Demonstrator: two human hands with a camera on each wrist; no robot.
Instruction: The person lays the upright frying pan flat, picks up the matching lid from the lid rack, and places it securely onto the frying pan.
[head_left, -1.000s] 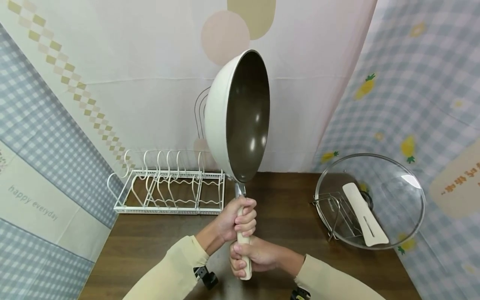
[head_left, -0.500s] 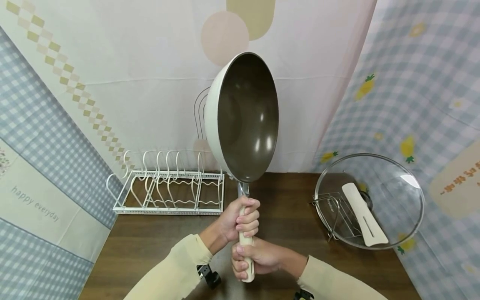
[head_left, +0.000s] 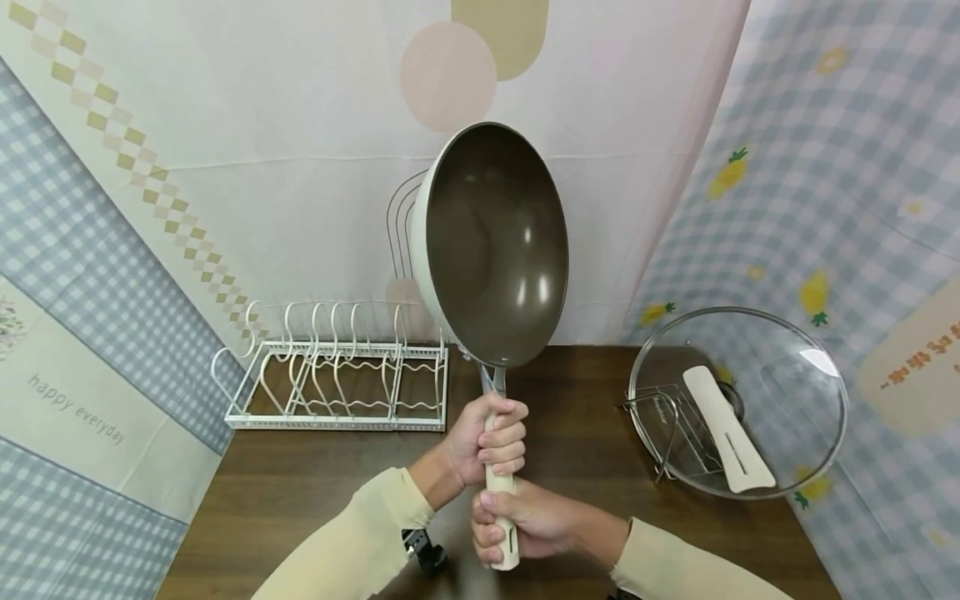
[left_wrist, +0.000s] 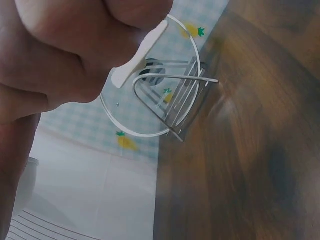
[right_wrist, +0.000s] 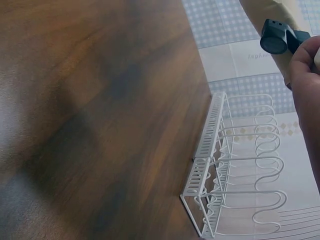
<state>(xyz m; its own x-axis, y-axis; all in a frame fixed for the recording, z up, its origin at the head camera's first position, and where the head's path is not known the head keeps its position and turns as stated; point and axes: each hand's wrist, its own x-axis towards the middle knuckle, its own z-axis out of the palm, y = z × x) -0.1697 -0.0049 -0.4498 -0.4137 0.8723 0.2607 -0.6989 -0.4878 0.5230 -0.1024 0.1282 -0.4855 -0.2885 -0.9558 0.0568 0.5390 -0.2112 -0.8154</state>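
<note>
A deep wok-style frying pan (head_left: pixel 495 242), white outside and dark brown inside, is held up above the table, its inside turned mostly toward the head camera. My left hand (head_left: pixel 491 437) grips the upper part of its cream handle, just below the metal neck. Lower down, my right hand (head_left: pixel 525 517) wraps round the handle's end (head_left: pixel 507 542). In the left wrist view my left hand (left_wrist: pixel 65 55) fills the upper left corner, and its hold is hidden there. The right wrist view catches only part of my right hand (right_wrist: pixel 310 85) at the right edge.
A white wire rack (head_left: pixel 337 421) with upright loops stands at the back left of the wooden table (head_left: pixel 322 475). On the right, a glass lid (head_left: pixel 787 400) leans in a small metal stand (head_left: pixel 667 433), with its cream handle bar showing. Patterned cloths (head_left: pixel 285 100) enclose the table.
The pan has turned about its handle, so more of its dark inside faces the camera, and its top edge has come lower. Both hands have shifted slightly right and down, keeping their grip.
</note>
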